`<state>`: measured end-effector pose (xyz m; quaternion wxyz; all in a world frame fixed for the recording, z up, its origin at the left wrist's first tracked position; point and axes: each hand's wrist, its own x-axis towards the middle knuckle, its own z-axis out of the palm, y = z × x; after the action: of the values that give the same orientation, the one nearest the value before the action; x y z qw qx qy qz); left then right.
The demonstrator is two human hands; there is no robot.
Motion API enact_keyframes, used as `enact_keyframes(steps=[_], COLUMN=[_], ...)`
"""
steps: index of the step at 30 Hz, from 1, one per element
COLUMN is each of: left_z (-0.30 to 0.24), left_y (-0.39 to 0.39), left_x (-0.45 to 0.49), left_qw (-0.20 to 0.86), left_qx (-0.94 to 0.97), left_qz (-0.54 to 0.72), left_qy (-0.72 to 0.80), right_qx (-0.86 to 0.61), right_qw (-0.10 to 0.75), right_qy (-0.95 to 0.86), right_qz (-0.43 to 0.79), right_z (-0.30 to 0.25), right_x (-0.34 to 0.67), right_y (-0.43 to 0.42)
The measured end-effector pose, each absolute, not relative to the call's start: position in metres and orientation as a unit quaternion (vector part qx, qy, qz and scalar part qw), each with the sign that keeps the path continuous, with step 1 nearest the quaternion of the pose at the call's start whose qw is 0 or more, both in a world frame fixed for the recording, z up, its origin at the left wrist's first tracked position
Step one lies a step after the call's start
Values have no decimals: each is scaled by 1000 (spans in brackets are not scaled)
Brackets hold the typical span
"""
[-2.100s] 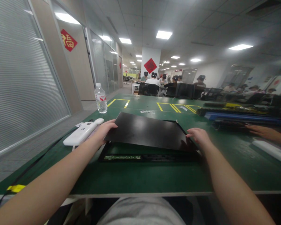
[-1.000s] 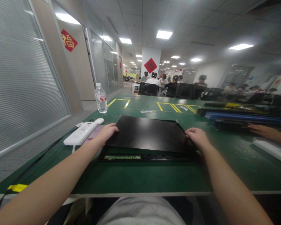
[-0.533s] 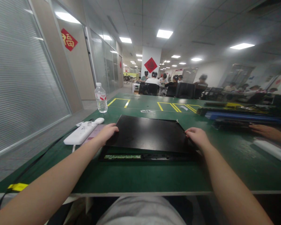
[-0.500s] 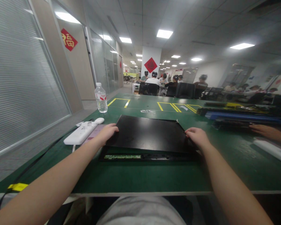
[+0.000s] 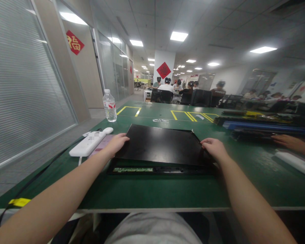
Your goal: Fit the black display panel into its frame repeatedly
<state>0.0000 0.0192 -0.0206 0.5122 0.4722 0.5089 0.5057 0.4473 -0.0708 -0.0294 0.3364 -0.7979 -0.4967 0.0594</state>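
Note:
A flat, glossy black screen panel (image 5: 162, 144) lies slightly skewed over a black frame (image 5: 185, 170) on the table. Along the frame's near strip, a green circuit board (image 5: 133, 169) is exposed at the left. My left hand (image 5: 119, 141) has closed its fingers on the panel's left edge. At the opposite side, my right hand (image 5: 213, 147) pinches the right edge, where panel and frame rims run close together. The undersides of panel and frame are hidden.
Left on the green table (image 5: 155, 193) are a white power strip (image 5: 85, 145) and a water bottle (image 5: 109, 106). Black and blue long parts (image 5: 264, 125) lie at the right, with another person's hand (image 5: 287, 140) beside them and a white bar (image 5: 295, 162) nearer.

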Motion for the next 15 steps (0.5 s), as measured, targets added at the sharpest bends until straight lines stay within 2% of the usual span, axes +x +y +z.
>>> enact_keyframes(steps=[5,15], left_z=[-20,-14], left_y=[19,15], left_x=[1,6], left_qw=[447,453], left_qx=[523,499], left_qz=[449,432], left_qy=[570,599], right_qx=[-802,-802], right_qw=[326,316], right_qy=[-497,-502], right_qz=[57,66], right_z=[-32,-35], right_x=[451,453], right_y=[-69,-69])
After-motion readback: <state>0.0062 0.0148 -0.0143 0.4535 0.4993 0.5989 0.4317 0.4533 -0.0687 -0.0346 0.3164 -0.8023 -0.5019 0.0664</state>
